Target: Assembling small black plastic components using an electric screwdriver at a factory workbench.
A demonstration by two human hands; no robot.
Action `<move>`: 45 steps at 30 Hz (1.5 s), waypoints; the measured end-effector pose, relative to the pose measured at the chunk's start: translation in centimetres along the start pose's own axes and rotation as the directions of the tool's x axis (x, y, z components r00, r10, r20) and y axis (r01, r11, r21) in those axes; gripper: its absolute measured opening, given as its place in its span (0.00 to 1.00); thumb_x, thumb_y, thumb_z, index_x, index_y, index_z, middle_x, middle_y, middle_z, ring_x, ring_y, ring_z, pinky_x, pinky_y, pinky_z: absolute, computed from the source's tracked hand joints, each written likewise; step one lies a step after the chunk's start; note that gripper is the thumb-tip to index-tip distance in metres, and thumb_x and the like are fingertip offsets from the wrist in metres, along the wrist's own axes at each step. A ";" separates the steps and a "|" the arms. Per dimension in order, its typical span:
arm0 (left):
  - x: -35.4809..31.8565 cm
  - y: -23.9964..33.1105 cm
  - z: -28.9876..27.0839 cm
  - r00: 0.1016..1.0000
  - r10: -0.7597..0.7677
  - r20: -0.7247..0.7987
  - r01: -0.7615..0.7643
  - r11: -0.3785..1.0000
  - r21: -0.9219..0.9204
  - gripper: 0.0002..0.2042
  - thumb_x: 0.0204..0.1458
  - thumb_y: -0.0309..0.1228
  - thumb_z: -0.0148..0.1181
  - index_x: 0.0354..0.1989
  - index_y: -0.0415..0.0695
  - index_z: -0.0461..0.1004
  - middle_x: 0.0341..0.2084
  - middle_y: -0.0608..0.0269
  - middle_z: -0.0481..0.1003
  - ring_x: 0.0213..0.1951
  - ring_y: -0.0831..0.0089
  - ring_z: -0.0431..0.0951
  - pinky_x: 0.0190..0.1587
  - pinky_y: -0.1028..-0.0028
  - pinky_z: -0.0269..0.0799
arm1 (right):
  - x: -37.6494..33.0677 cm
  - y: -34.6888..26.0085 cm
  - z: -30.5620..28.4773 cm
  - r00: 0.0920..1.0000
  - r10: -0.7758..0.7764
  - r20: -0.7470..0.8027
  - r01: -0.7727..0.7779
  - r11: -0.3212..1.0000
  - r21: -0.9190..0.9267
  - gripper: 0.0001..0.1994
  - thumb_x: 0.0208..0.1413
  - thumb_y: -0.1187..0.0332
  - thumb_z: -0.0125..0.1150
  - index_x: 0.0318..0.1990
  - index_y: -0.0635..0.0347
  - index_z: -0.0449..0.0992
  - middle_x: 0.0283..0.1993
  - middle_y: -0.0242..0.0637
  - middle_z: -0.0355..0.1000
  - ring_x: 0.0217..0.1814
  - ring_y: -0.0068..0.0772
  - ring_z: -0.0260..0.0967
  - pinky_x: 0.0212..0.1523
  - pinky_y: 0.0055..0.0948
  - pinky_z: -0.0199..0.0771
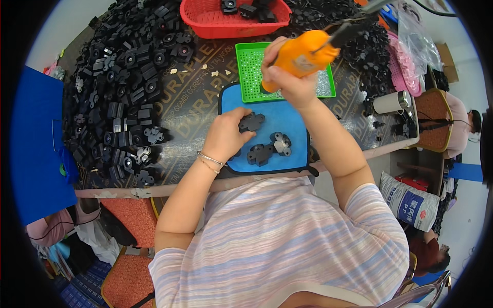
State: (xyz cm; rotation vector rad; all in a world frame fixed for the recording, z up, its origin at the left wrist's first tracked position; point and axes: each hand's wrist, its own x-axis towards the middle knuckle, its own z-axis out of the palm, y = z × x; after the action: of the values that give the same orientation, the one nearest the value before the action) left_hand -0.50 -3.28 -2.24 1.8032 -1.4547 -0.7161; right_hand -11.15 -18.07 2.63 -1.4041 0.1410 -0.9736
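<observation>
A white woven sack (410, 200) with a blue panel and a red mark is seen leaning on the floor at the lower right, beside the table's edge. The dark tabletop (192, 102) is covered with repeated pale lettering. A flat blue panel (36, 149) is stood at the far left.

The right hand (287, 77) is closed around an orange electric screwdriver (303, 54), whose tip is pointed down at the near left corner of a green perforated plastic tray (249, 66); small silver screws are spread over the tray's right part. The left hand (226, 134) is laid on a blue mat (287, 120), with its fingertips curled onto one black moulded plastic part (251, 122), pressed flat rather than lifted. Two more black moulded parts (269, 149) are lain touching each other on the mat, just right of that hand, so three are counted on the mat.

A large heap of black plastic pieces (123, 97), too many to count, is piled along the table's left and far side. One red plastic basket (233, 18) holding a few black pieces is placed beyond the tray. One white cylindrical cup (390, 102) is lain on its side at the right.
</observation>
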 end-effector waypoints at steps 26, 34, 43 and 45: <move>0.5 -1.6 1.1 0.976 0.155 -0.152 -0.149 0.988 0.049 0.11 0.43 0.36 0.60 0.32 0.43 0.75 0.26 0.48 0.75 0.31 0.49 0.75 0.32 0.58 0.71 | -1.9 -1.7 5.2 0.951 0.147 0.271 -0.181 0.978 0.103 0.10 0.41 0.72 0.64 0.30 0.62 0.69 0.31 0.35 0.67 0.33 0.26 0.64 0.33 0.23 0.66; 0.3 -1.9 1.3 0.974 0.171 -0.147 -0.163 0.984 0.066 0.11 0.41 0.34 0.63 0.32 0.43 0.76 0.26 0.50 0.76 0.32 0.52 0.76 0.33 0.61 0.72 | -1.7 -1.9 4.8 0.934 0.078 0.348 -0.093 0.995 0.028 0.11 0.41 0.68 0.65 0.31 0.60 0.70 0.32 0.35 0.67 0.34 0.28 0.64 0.36 0.25 0.65; -0.1 0.5 0.0 1.000 0.007 0.013 -0.008 0.997 0.076 0.20 0.35 0.28 0.69 0.40 0.40 0.72 0.33 0.49 0.76 0.36 0.53 0.77 0.39 0.64 0.73 | 1.5 -2.4 -1.6 0.972 -0.182 0.146 0.179 0.983 0.033 0.11 0.47 0.71 0.59 0.36 0.66 0.67 0.35 0.39 0.62 0.28 0.27 0.66 0.31 0.23 0.66; 0.1 0.8 0.0 0.999 0.032 0.017 -0.034 0.992 0.124 0.20 0.36 0.27 0.68 0.41 0.40 0.72 0.34 0.49 0.76 0.36 0.53 0.77 0.39 0.65 0.73 | 1.1 -0.9 -2.4 0.992 -0.122 -0.012 0.122 0.992 -0.030 0.10 0.46 0.73 0.59 0.36 0.66 0.67 0.35 0.39 0.62 0.28 0.27 0.66 0.31 0.23 0.65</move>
State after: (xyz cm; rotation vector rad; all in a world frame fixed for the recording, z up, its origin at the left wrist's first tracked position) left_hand -0.93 -3.49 -1.55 1.8662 -1.5662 -0.6358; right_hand -12.34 -20.47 3.36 -1.4461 0.0809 -1.0864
